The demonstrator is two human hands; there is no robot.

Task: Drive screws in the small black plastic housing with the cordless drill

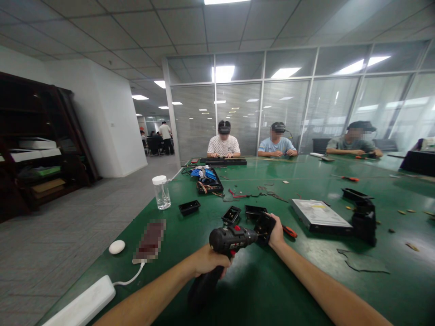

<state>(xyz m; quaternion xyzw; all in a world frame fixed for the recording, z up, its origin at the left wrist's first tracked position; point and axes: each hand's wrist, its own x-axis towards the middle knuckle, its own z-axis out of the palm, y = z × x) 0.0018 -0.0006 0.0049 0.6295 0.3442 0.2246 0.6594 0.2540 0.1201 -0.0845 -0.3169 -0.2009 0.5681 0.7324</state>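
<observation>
My left hand [210,261] is wrapped round the grip of a black cordless drill [226,239] with red details. The drill points right, and its bit reaches the open side of a small black plastic box [264,228]. That box is tilted up off the table in my right hand [277,232], whose fingers close on its far right side. Whether the bit touches a screw inside is too small to tell. Just beyond the hands lie similar black boxes: one [231,215] behind the drill, another [254,210] behind the held box, and a third [189,207] farther left.
A screwdriver with an orange handle [289,232] lies right of my right hand, near a silver disc drive [319,213]. To the left are a clear jar [161,194], a phone [149,242] and a white power strip [84,303]. Several people sit across the green table [306,280].
</observation>
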